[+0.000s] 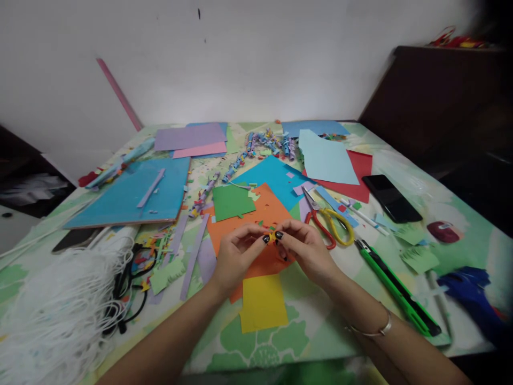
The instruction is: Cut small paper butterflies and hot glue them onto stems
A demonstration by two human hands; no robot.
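My left hand (238,254) and right hand (308,251) pinch a small yellow piece (272,236) between fingertips, above the orange sheet (262,200). Uneven pressure could crease or tear it; a slip might lose it among the paper scraps (168,275).

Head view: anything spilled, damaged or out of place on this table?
Paper scraps lie strewn over the tablecloth, and white strings sprawl in a loose tangle, near left. The pale blue sheet, far right, has an uneven edge, as if roughly cut. The yellow piece in both hands is too small to judge.
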